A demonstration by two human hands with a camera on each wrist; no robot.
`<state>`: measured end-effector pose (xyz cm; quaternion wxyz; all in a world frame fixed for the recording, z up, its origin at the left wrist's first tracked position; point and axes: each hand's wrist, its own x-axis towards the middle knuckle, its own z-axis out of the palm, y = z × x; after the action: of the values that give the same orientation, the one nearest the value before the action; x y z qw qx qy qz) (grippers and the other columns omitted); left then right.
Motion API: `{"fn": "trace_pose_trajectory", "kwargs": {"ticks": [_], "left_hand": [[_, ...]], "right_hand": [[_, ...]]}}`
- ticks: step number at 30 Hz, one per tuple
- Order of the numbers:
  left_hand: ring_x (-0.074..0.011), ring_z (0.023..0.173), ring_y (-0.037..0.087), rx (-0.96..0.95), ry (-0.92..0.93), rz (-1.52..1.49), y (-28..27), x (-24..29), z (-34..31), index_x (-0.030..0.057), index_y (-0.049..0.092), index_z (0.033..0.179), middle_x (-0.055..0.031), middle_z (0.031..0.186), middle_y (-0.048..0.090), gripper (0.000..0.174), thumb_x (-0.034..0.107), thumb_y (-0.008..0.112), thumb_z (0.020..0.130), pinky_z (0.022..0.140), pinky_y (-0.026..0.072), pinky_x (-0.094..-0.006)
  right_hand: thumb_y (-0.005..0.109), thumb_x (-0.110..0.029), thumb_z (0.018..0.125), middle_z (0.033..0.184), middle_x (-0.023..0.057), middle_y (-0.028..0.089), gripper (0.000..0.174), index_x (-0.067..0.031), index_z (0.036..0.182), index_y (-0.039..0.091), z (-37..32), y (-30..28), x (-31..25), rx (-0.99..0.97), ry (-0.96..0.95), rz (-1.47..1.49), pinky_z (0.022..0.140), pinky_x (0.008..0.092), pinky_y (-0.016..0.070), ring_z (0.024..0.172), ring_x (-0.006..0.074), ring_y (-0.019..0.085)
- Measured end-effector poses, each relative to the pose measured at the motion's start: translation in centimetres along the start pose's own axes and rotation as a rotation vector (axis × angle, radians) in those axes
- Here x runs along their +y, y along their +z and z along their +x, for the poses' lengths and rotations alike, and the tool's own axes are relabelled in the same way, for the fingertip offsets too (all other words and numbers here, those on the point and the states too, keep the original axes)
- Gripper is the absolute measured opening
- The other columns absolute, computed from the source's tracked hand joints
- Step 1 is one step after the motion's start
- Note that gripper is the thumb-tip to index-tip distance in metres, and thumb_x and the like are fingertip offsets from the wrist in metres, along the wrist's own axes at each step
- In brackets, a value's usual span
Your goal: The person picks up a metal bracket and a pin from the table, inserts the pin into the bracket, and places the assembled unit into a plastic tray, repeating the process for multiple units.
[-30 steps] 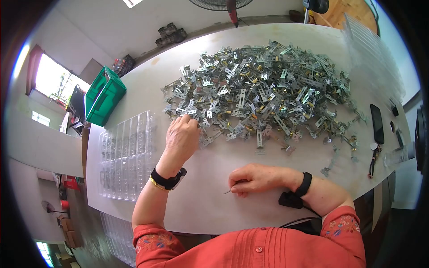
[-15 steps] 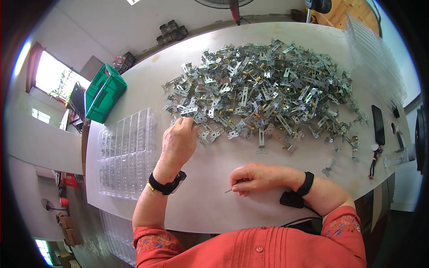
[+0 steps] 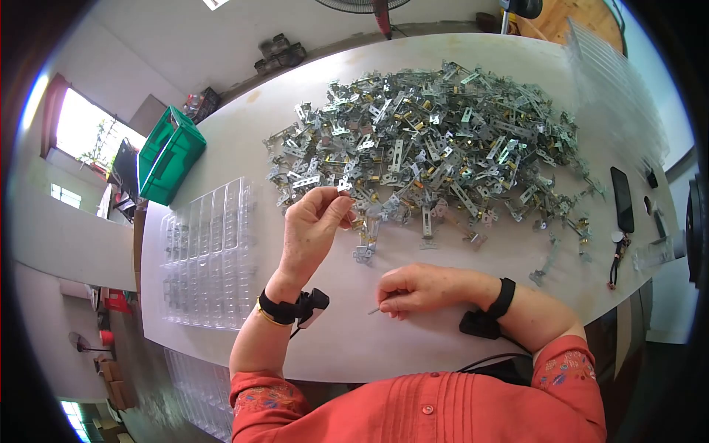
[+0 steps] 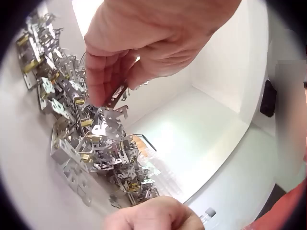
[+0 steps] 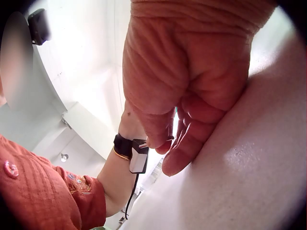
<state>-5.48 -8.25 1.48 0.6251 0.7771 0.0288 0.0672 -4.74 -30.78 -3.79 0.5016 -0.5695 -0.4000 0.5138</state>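
A wide heap of small metal brackets point(image 3: 443, 140), some with brass-coloured parts, covers the table's middle. At its near left edge my left hand point(image 3: 314, 221) pinches a metal bracket point(image 3: 343, 186) between thumb and fingers. The left wrist view shows that hand point(image 4: 153, 43) with the bracket point(image 4: 115, 97) at its fingertips, beside the pile. My right hand point(image 3: 425, 289) rests on the table nearer the body, its fingers curled round a thin metal rod point(image 3: 374, 311). In the right wrist view, the rod's end point(image 5: 144, 145) pokes out from the right hand point(image 5: 187, 81).
Clear plastic trays with compartments point(image 3: 207, 255) lie at the left, a green crate point(image 3: 171, 156) behind them. More clear trays point(image 3: 613, 96) stand at the back right. A phone point(image 3: 622, 199) and a strap point(image 3: 615, 264) lie at the right.
My left hand has come away from the heap's edge, moving right and turning, with a bracket now visible in its fingers. Some brackets at the near edge have shifted towards me. The right hand has barely moved.
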Motion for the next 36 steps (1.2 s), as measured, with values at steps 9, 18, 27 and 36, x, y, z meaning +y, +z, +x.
{"fn": "trace_pose_trajectory", "kwargs": {"ticks": [9,18,27,36], "left_hand": [[-0.0179,0.088,0.07,-0.137,-0.128,-0.517,-1.1,-0.5,0.2,0.0012,0.063,0.11,-0.0087,0.093,0.071,0.018,0.016,0.055,0.104,0.084,0.0568,-0.0314],[-0.0201,0.093,0.071,-0.295,-0.14,-0.44,4.3,1.6,-1.4,0.0022,0.061,0.113,-0.0118,0.101,0.071,0.02,0.019,0.056,0.104,0.08,0.0594,-0.0331],[-0.0215,0.095,0.07,0.021,-0.014,-0.84,6.2,1.7,1.7,0.0005,0.058,0.11,-0.0142,0.102,0.069,0.02,0.019,0.055,0.105,0.082,0.0609,-0.0348],[-0.0183,0.096,0.07,0.014,-0.078,-0.762,7.8,0.7,1.8,0.0038,0.059,0.114,-0.01,0.105,0.07,0.02,0.021,0.056,0.105,0.084,0.0566,-0.0289]], "right_hand": [[0.061,-0.019,0.101,0.094,0.004,0.066,0.017,-0.0025,0.102,0.064,0.0,-0.2,-0.3,-0.037,-0.051,0.177,0.073,0.0275,0.0558,0.086,0.0116,0.065],[0.063,-0.022,0.101,0.106,0.0063,0.064,0.02,-0.0028,0.105,0.065,-1.2,0.8,-3.3,-0.23,-0.119,0.287,0.075,0.0267,0.0545,0.09,0.0118,0.063],[0.063,-0.024,0.099,0.112,0.0063,0.063,0.019,-0.006,0.095,0.066,0.8,5.0,-0.2,-0.277,-0.266,0.137,0.1,0.0371,0.0451,0.141,0.0268,0.04],[0.063,-0.027,0.101,0.105,0.0019,0.062,0.021,-0.0068,0.094,0.064,0.8,5.5,0.3,-0.386,-0.247,0.262,0.111,0.0404,0.0342,0.135,0.0228,0.044]]}}
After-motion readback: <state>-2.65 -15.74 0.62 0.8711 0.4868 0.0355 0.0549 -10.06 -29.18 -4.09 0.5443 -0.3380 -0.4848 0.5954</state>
